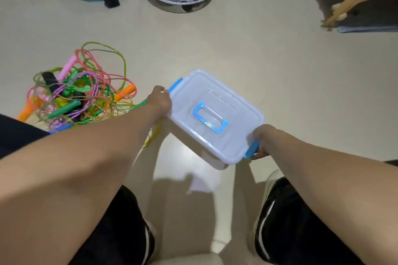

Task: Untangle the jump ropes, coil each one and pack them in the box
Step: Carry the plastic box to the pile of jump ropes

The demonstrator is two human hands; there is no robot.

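Box (215, 114) held just above floor (258, 54), lid on. Left grip (160, 100) closed on one end by blue latch (175, 84); right grip (261, 141) closed on opposite latch (251, 150). Jump ropes (79, 90) tangled on floor, left. Best to set box flat, near pile, then unclip both latches evenly.

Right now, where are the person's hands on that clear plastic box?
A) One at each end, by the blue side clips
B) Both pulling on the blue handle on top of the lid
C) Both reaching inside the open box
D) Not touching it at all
A: the left hand and the right hand each grip an end of the box, whose lid is on.
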